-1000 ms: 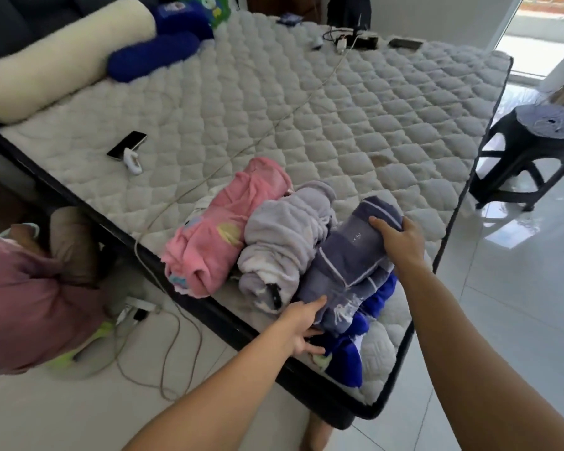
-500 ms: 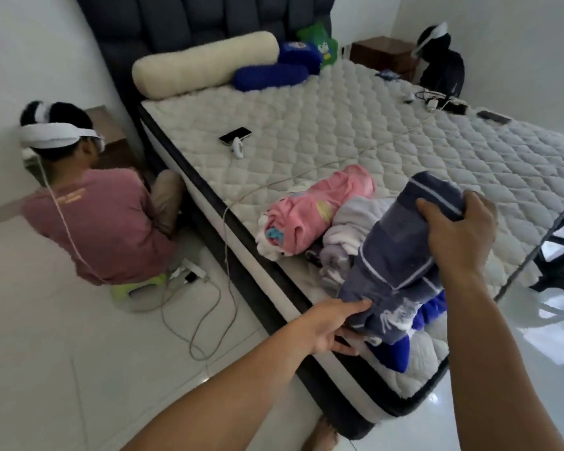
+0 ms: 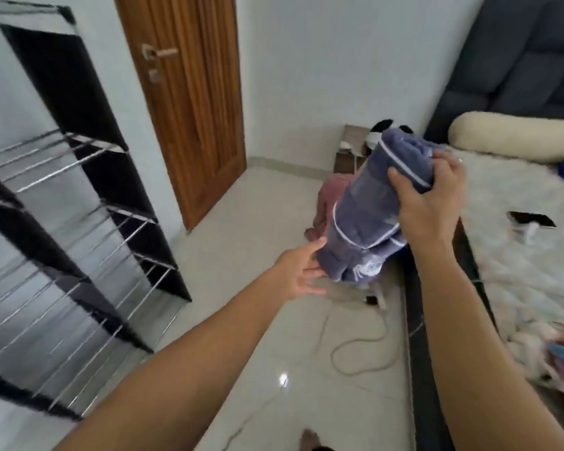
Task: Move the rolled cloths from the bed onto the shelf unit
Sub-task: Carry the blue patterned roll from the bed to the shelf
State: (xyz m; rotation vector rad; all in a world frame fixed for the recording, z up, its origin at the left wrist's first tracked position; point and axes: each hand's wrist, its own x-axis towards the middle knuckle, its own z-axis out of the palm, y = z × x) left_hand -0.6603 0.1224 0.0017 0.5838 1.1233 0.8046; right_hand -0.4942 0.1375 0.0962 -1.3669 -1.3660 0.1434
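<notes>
Blue rolled cloth (image 3: 376, 209) had left the bed (image 3: 518, 255); right hand (image 3: 432, 196) clamped its top, left hand (image 3: 302, 271) spread under its base. Shelf unit (image 3: 79, 222) at nine o'clock, next stop, I judged.

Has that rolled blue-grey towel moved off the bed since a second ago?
Yes. The rolled blue-grey towel, gripped by the right hand and steadied by the left hand, now hangs over the tiled floor, off the quilted mattress, toward the black shelf unit.

The shelf unit (image 3: 79, 229) is placed at the left, the bed (image 3: 518, 255) at the right, the door (image 3: 189, 102) behind between them. The rolled cloth (image 3: 368, 219) is held above the floor (image 3: 274, 369) between shelf and bed.
</notes>
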